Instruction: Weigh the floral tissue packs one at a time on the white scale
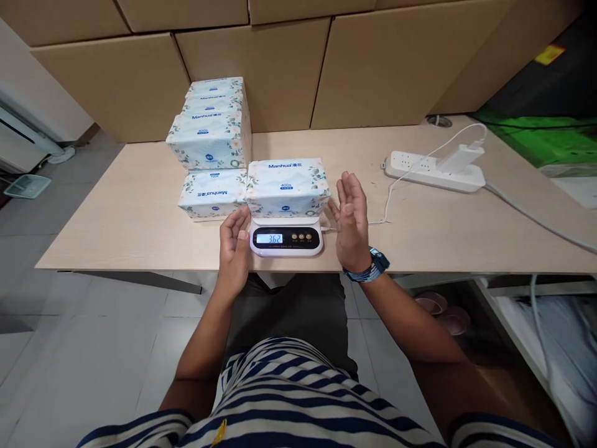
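A: Left side?
B: Stacked packs crowd that flank. Left hand half-curled, empty, nearer one, by the tissue pack's near corner; contact unclear.
A: Middle?
B: Tissue pack on scale, long axis left-right, near table edge.
A: Right?
B: Right hand open, empty; wider gap towards power strip.

There is one white plastic digital scale with a black panel, carrying three round gold buttons. Five white, floral-printed rectangular tissue packs can be seen: one on the scale and four to its left, though any hidden behind or under these cannot be counted. At least six large brown cardboard boxes stand behind the scale, and one long white plastic power strip lies right of it.
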`<control>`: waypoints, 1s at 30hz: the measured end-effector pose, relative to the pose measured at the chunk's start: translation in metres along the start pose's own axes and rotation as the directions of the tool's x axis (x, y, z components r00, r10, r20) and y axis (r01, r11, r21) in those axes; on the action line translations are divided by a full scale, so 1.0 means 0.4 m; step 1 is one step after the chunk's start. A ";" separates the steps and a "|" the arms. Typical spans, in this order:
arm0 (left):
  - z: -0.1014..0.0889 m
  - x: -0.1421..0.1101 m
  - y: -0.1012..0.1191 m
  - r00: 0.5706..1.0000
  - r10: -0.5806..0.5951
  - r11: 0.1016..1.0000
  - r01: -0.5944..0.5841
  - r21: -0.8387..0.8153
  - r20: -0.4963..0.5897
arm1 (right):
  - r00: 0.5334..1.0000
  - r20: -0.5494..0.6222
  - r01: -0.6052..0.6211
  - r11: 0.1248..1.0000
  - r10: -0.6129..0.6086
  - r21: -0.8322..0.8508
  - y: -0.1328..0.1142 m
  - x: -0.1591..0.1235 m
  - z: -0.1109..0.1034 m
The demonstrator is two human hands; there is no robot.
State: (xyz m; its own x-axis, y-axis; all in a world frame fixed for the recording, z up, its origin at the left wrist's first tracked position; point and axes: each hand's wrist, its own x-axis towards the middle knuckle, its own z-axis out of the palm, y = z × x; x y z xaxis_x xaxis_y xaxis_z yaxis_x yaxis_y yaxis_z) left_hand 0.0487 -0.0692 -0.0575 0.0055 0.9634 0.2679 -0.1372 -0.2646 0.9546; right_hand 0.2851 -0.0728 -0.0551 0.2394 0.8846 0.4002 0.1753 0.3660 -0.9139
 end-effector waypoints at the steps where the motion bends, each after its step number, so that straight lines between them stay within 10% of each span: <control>1: -0.001 0.000 -0.001 1.000 0.003 1.000 -0.003 0.001 0.000 | 1.000 0.009 -0.003 1.000 0.004 -0.015 0.002 0.000 -0.002; 24: 0.005 -0.003 -0.008 0.997 0.077 0.992 -0.076 0.103 -0.009 | 0.994 -0.107 -0.033 0.999 0.036 0.031 0.038 0.020 0.010; 30: 0.053 0.016 0.070 0.990 0.144 0.951 -0.139 0.276 0.000 | 0.993 0.066 -0.110 0.973 0.098 0.202 -0.083 0.005 0.058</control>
State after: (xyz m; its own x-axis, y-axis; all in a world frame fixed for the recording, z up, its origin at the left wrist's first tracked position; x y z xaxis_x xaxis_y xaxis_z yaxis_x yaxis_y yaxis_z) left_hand 0.0657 -0.0714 -0.0263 -0.0143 0.9152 0.4026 0.1416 -0.3968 0.9069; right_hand 0.2575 -0.0766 -0.0254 0.1919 0.9334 0.3032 -0.0482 0.3176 -0.9470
